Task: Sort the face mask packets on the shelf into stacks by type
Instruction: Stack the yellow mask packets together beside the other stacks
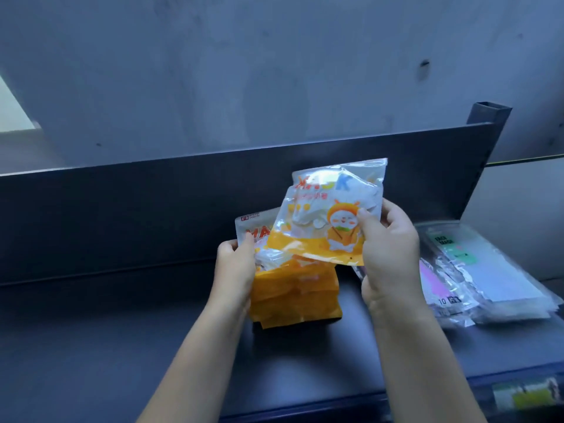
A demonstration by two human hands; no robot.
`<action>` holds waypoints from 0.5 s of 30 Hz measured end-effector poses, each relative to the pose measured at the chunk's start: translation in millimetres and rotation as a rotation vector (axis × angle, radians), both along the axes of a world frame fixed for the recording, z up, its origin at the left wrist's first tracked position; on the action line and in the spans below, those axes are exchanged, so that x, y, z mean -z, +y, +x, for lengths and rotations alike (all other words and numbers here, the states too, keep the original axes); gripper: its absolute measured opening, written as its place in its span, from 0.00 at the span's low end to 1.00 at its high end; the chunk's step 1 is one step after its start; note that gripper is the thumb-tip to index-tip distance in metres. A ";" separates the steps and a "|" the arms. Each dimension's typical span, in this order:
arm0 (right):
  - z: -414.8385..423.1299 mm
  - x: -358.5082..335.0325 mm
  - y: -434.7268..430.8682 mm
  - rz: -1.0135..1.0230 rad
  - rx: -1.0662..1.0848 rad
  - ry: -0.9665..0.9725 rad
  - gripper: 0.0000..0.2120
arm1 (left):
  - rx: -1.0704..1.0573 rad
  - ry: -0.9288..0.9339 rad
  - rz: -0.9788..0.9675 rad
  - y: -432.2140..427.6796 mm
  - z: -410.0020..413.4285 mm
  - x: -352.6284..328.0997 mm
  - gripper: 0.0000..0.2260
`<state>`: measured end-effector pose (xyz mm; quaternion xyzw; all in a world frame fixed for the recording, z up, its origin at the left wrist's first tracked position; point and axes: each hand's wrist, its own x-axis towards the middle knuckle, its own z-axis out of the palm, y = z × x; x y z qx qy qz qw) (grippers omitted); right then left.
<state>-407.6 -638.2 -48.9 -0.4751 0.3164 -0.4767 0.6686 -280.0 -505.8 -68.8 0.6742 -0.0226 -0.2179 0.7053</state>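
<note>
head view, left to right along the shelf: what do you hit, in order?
left hand gripping the orange packet stack → right hand pinching a raised orange packet → clear packet pile → shelf label on the front edge, nearest the right.

Orange cartoon mask packet: glossy crinkled plastic film, clear upper part. Orange packet stack: same shiny plastic. Clear packet pile: glossy transparent film. Shelf: dark matt smooth metal. Wall: rough grey concrete.
</note>
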 end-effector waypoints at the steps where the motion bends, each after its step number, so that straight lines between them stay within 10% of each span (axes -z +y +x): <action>1: 2.5 0.5 0.3 0.004 -0.023 0.010 0.11 | 0.000 0.058 -0.076 0.2 -2.2 -4.6 0.25; 6: 11.5 0.7 5.0 0.003 -0.118 0.072 0.12 | -0.041 0.191 -0.157 12.9 8.8 -6.6 0.45; 15: 32.5 21.0 9.1 -0.159 -0.181 0.364 0.07 | 0.105 0.136 -0.114 16.4 15.5 2.0 0.37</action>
